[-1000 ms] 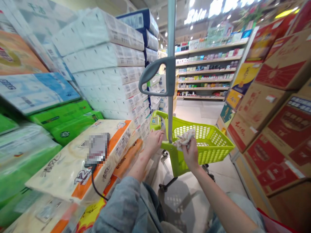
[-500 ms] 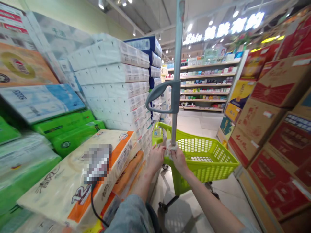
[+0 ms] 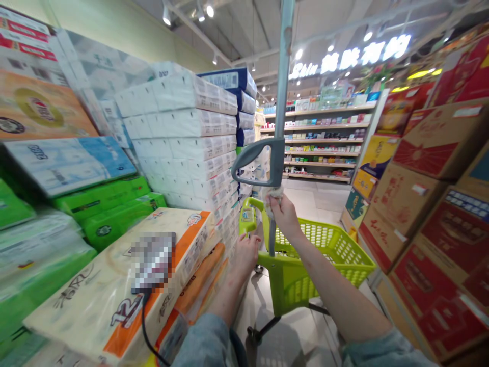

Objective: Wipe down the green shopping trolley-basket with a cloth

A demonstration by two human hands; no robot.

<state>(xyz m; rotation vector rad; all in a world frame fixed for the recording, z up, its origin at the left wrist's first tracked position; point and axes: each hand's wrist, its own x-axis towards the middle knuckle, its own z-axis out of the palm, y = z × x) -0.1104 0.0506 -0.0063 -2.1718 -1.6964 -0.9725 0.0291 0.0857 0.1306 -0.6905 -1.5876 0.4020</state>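
Note:
My right hand (image 3: 286, 216) is closed round a crumpled whitish cloth (image 3: 272, 196), pressing it against the grey pole (image 3: 283, 86). The cloth sits just below the pole's grey loop handle (image 3: 254, 171). Lower and to the left, my left hand (image 3: 246, 251) has its fingers curled on the green handle (image 3: 247, 216) of a shopping cart. Beneath the pole stands the cart's lime-green basket (image 3: 336, 260), with lattice sides; my right forearm hides part of it.
On the left are stacked white tissue packs (image 3: 171, 122), green packs (image 3: 118, 216) and a cream 12-pack (image 3: 87, 285) bearing a blurred device with a cable. Cardboard cartons (image 3: 412, 193) line the right. Stocked shelves (image 3: 321, 137) stand behind the cart on the tiled floor.
My right hand has slid up the pole with the cloth, from the basket's rim to just under the loop handle. My left hand stays low at the cart's handle.

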